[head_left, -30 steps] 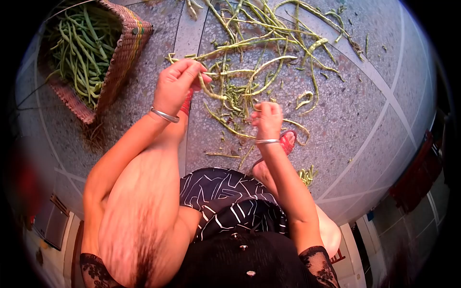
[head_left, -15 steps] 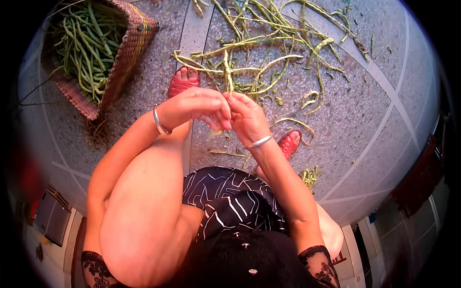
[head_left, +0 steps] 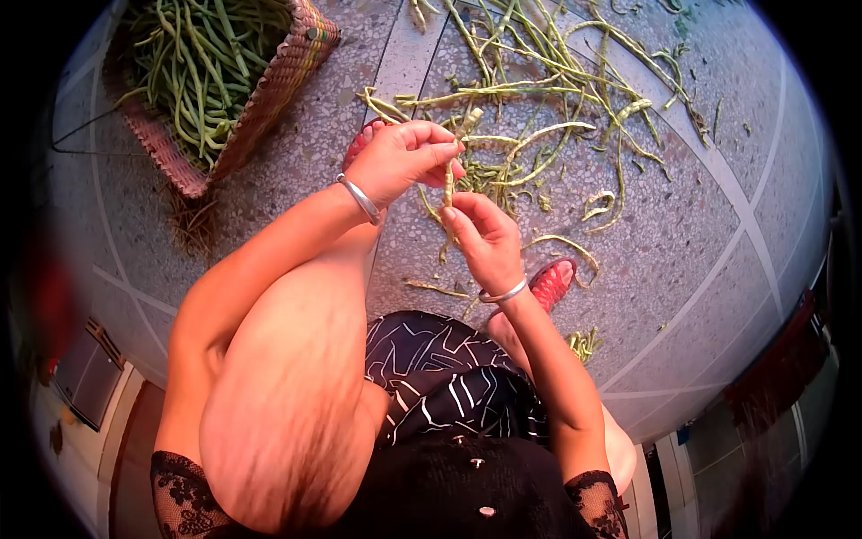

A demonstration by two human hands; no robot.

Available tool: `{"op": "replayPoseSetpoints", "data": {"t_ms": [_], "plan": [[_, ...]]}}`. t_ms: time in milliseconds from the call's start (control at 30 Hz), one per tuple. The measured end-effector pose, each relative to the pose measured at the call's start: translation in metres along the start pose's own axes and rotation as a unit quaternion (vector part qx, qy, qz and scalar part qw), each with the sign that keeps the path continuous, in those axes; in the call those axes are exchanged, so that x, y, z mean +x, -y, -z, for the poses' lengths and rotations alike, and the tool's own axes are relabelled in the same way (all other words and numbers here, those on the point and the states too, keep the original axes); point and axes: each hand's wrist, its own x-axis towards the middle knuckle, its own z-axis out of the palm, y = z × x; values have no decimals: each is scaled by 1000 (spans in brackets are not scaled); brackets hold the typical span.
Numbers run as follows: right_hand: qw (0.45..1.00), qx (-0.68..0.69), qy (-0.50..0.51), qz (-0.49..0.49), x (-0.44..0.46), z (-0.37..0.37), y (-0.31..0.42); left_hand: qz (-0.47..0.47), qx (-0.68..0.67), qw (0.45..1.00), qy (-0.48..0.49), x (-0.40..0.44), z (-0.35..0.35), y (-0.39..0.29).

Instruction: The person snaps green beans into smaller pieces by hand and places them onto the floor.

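Observation:
Between my two hands a pale green bean pod (head_left: 449, 186) stands roughly upright, its upper end sticking out above my left fingers. My left hand (head_left: 401, 163) pinches it near the top. Lower down, the thumb and fingers of my right hand (head_left: 488, 239) are closed on its other end. Just beyond my hands lies a loose spread of long green beans (head_left: 548, 89) on the floor. Short broken bean pieces (head_left: 480, 173) are heaped near my fingers, partly hidden by my hands.
A woven basket (head_left: 269, 99) full of long beans (head_left: 193, 67) tilts at the upper left. My red sandals (head_left: 550, 284) rest on the speckled floor (head_left: 682, 260). A small pile of bean pieces (head_left: 584, 343) lies beside my right forearm. One curled bean (head_left: 600, 206) lies apart.
My hands, which were together, have drawn apart; the left is now higher and the right lower, with the bean pod showing between them. The whole view has shifted slightly.

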Motion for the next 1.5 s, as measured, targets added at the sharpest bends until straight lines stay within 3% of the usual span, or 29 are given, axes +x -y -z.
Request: {"op": "replayPoseSetpoints", "data": {"t_ms": [100,167,267,367,400,500,533,633,800,933,1000,1100,1167,1300,1433,1500], "plan": [[982,-130,-51,131,11,10,7,-40,11,999,13,-4,-2,0],[973,-137,-98,156,23,15,23,-45,40,998,29,-4,-2,1],[957,-191,-88,202,39,23,46,-37,73,995,59,-6,-1,3],[941,-276,21,192,44,35,47,-52,101,990,87,-3,3,16],[950,-266,11,163,42,33,47,-62,110,987,96,-3,3,17],[979,-180,-18,95,46,38,23,21,148,978,148,-9,6,15],[954,-258,-26,149,53,43,16,23,176,971,158,-10,7,18],[873,-450,-49,182,78,52,-17,-4,307,938,162,-16,3,16],[748,-652,-54,115,108,60,-47,-3,340,930,143,-17,3,16],[811,-556,-40,177,81,64,-20,-41,361,923,125,-14,4,17],[905,-418,-14,75,60,65,0,-102,370,917,104,-13,1,10],[985,-169,25,-30,43,68,5,-273,357,891,62,-9,-4,5],[996,-26,53,-73,31,58,24,-393,357,847,36,-3,-10,1],[984,81,55,-146,24,49,52,-321,433,842,19,-10,-16,-7],[966,110,107,-208,24,53,54,-342,533,774,-23,-14,-16,-17],[962,126,112,-214,23,50,53,-349,536,768,-36,-13,-17,-17]]}}
